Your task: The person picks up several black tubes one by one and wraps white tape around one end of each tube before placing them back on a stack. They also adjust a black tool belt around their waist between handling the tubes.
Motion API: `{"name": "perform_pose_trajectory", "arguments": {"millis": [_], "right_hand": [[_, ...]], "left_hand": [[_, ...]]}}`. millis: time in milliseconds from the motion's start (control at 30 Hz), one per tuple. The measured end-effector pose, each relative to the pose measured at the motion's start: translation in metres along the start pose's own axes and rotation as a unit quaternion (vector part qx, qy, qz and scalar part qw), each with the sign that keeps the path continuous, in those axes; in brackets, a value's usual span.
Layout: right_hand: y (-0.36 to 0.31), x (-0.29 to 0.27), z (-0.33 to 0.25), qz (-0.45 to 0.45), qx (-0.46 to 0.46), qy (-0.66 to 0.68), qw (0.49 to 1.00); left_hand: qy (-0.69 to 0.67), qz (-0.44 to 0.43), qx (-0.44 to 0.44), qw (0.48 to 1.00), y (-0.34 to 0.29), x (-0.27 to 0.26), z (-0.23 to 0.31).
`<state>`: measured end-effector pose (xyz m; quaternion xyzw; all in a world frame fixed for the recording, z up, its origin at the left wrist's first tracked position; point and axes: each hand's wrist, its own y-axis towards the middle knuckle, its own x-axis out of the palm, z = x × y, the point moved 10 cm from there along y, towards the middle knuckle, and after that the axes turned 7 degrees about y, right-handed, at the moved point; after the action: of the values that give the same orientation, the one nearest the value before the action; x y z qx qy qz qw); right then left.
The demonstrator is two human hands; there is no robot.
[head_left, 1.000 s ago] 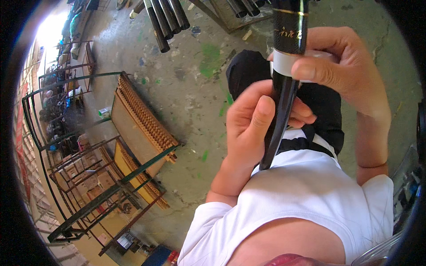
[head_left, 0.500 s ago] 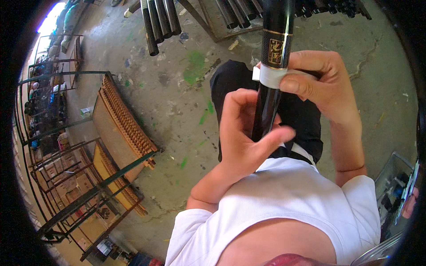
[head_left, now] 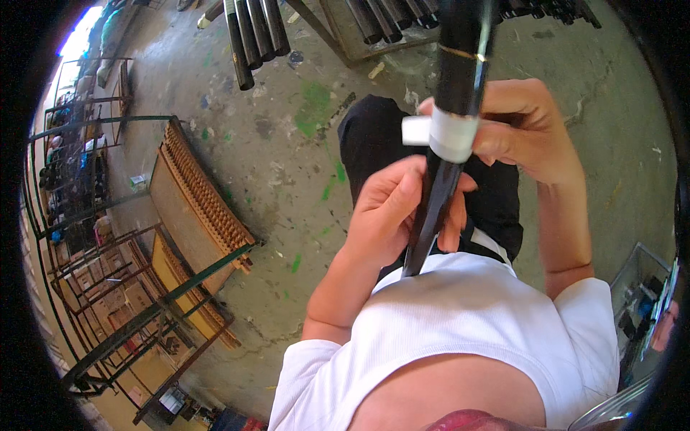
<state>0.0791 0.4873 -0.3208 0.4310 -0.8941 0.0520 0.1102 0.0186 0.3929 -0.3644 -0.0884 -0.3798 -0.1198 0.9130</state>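
A glossy black fishing rod [head_left: 460, 82] with thin gold rings runs from the top of the view down to the front of my white shirt. A white band [head_left: 454, 136] is wrapped round it, and its short free end sticks out to the left. Below the band, my left hand [head_left: 388, 208] is closed round the rod, thumb on the near side and fingertips showing at the right. My right hand [head_left: 530, 140] grips rod and band from the right; some of its fingers are hidden behind the rod.
Dark tubes [head_left: 255, 36] lie on a metal stand [head_left: 345, 54] at the top, with more to the right. A green metal rack [head_left: 194, 280] with ridged wooden boards [head_left: 205, 190] stands at left. A grey crate [head_left: 632, 280] is at lower right. The concrete floor is paint-spotted.
The rod has shifted slightly right and turned, so its gold lettering no longer shows. My left hand has closed round it from an open-thumbed pose. More of the band's free end shows.
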Motion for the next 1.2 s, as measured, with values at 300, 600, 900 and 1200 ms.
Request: {"name": "perform_pose_trajectory", "arguments": {"millis": [300, 600, 900, 1200], "right_hand": [[-0.015, -0.005, -0.020, 0.162, -0.066, -0.050, 0.983], [-0.002, -0.007, -0.007, 0.041, -0.072, 0.030, 0.996], [-0.008, -0.011, 0.000, 0.006, -0.012, 0.098, 0.995], [-0.009, -0.016, -0.003, 0.086, -0.051, 0.045, 0.994]], "left_hand": [[0.360, 0.242, 0.222, 0.873, -0.025, 0.000, 0.039], [0.160, 0.101, 0.064, 0.980, 0.001, -0.007, 0.026], [0.151, 0.132, 0.013, 0.980, -0.006, -0.016, 0.024], [0.149, 0.111, 0.068, 0.980, -0.001, -0.005, 0.025]]}}
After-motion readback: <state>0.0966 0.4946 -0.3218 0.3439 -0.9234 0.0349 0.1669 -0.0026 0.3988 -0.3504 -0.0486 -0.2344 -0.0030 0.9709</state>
